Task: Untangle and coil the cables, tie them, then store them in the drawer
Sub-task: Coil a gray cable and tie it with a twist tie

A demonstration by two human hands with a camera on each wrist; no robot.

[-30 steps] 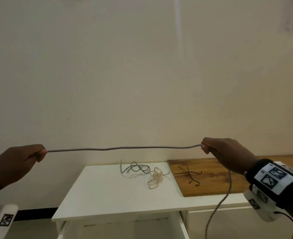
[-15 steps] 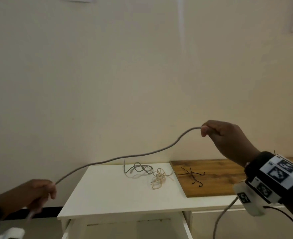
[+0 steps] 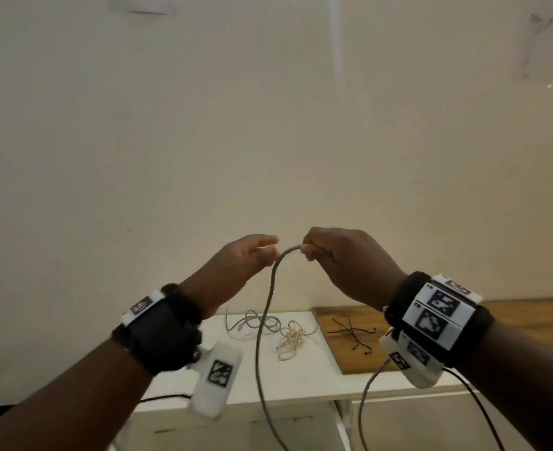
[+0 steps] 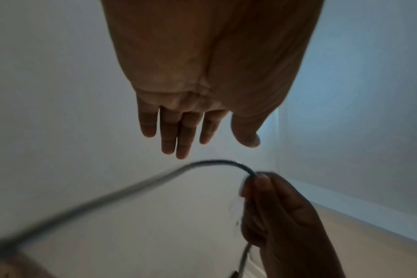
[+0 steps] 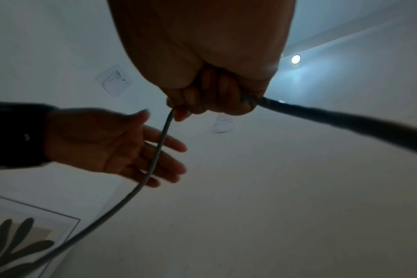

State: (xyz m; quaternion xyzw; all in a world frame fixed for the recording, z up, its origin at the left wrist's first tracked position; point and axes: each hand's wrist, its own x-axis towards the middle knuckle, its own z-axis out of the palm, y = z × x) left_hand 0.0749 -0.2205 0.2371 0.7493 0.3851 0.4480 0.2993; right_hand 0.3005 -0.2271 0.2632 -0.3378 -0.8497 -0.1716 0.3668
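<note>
Your right hand (image 3: 350,265) is clenched around the grey cable (image 3: 265,320), held up in front of the wall; the cable arcs out of your fist and hangs down past the white table (image 3: 301,379). Your left hand (image 3: 242,258) is released, fingers straight, just beside the cable's bend. Your wristbands (image 3: 438,317) carry black-and-white square codes, no readable words. More tangled cables (image 3: 268,330) lie on the table.
</note>
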